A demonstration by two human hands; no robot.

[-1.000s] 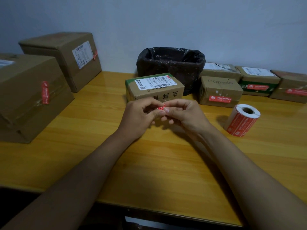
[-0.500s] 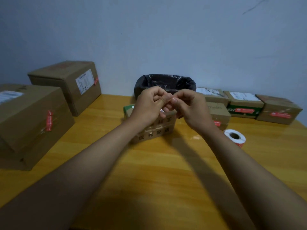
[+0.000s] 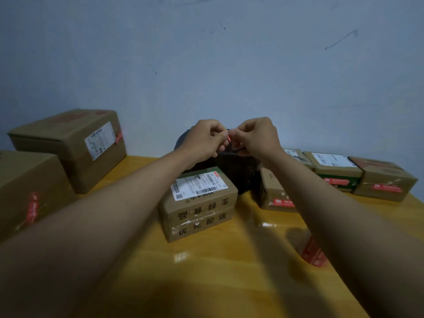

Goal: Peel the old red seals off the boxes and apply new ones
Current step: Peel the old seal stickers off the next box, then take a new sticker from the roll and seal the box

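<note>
Above the black bin (image 3: 238, 171), crumpled red seal (image 3: 228, 138) pinched between left hand (image 3: 203, 140) and right hand (image 3: 258, 137) fingers

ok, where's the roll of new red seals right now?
Head view: the roll of seals sits on the table at lower right, mostly hidden behind the right forearm, nearer the camera than the row of small boxes.

Two bare forearms reached up from the lower corners, uncovered from the edge of view to the wrists, with no sleeve or cuff visible. The left hand (image 3: 204, 140) and right hand (image 3: 257, 137) wore no gloves. No watch, band or ring appeared, though motion blur may have hidden small details on the fingers (image 3: 220, 146).
</note>
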